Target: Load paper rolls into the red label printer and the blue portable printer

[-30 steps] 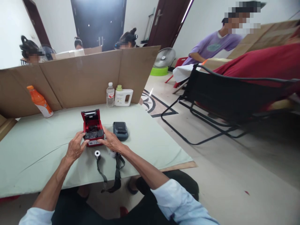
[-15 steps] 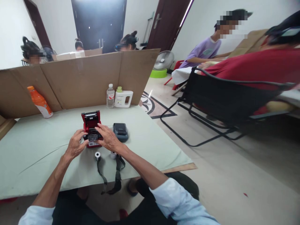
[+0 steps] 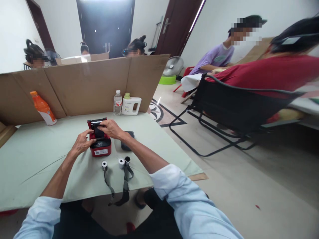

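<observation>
A small red and black printer [image 3: 101,151] stands on the cloth, its lid [image 3: 90,125] raised and a white label on its front. My left hand [image 3: 82,142] is curled at the printer's left side, thumb on the black top panel and forefinger near the lid. With fingers bent together, my right hand [image 3: 111,128] grips the raised lid by its metal roller; the fingertips' exact hold is partly hidden. A dark grey device [image 3: 126,144] sits half behind my right forearm. Nearer me are a white-cored ribbon roll [image 3: 104,164], a white roll [image 3: 121,161] and a dark ribbon roll [image 3: 127,160].
Dark ribbon tails [image 3: 124,197] hang over the table's front edge. Along the cardboard screen [image 3: 87,83] stand an orange bottle [image 3: 43,108], a clear water bottle [image 3: 117,103] and a white jug [image 3: 131,106]. At right, a person in red sits on a black chair [image 3: 234,109].
My right hand has moved up from the printer's front to its raised lid, uncovering the front panel and label. My left hand stays at the left side.
</observation>
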### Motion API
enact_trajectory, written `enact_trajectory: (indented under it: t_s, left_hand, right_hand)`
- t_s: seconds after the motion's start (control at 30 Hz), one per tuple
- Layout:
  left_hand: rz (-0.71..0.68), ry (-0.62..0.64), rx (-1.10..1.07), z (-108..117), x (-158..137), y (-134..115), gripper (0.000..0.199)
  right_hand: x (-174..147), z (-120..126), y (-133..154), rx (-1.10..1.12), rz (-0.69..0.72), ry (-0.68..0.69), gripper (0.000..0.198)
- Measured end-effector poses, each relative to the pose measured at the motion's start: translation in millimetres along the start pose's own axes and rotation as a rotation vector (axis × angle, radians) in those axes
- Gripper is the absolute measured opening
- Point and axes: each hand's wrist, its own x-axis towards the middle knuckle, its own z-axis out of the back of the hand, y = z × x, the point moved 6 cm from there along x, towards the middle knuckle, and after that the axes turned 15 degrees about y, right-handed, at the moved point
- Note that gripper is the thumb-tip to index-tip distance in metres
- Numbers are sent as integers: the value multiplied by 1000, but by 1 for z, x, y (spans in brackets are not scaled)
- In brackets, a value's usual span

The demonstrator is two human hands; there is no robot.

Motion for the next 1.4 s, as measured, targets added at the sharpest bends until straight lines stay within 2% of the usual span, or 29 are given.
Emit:
enact_trajectory:
  t_s: [0.1, 0.3, 0.43, 0.63, 0.77, 0.9, 1.0, 1.1, 1.23, 1.33, 1.4]
  left_hand:
    - [25, 47, -47, -5, 13, -1, 49]
    - [-2, 107, -115, -12, 21, -9, 37]
    - [-31, 130, -184, -14, 18, -11, 34]
    - [-95, 136, -391, -12, 10, -18, 42]
    - [-126, 81, -436, 0, 2, -22, 40]
    - [-149, 18, -406, 24, -10, -21, 34]
    - [-93, -63, -301, 48, -28, -13, 31]
    - [-40, -106, -159, 68, -55, -7, 30]
    - [-27, -72, 1, 71, -89, -19, 23]
    - [-52, -38, 35, 54, -98, -41, 25]
    - [-97, 8, 20, 36, -93, -60, 26]
  right_hand:
    - [8, 10, 2, 113, 40, 2, 28]
    - [12, 23, 13, 279, 111, -7, 35]
    - [12, 31, 23, 298, 126, -20, 36]
    - [6, 40, 39, 286, 170, -45, 36]
    - [-1, 43, 56, 286, 210, -49, 36]
    - [-12, 39, 82, 218, 249, -54, 31]
    - [-24, 22, 101, 148, 282, -45, 28]
    - [-40, -6, 112, 134, 313, 10, 24]
    - [-70, -29, 104, 180, 295, 56, 23]
    - [-100, -18, 81, 203, 200, -14, 24]
    - [-126, -4, 63, 213, 99, -72, 23]
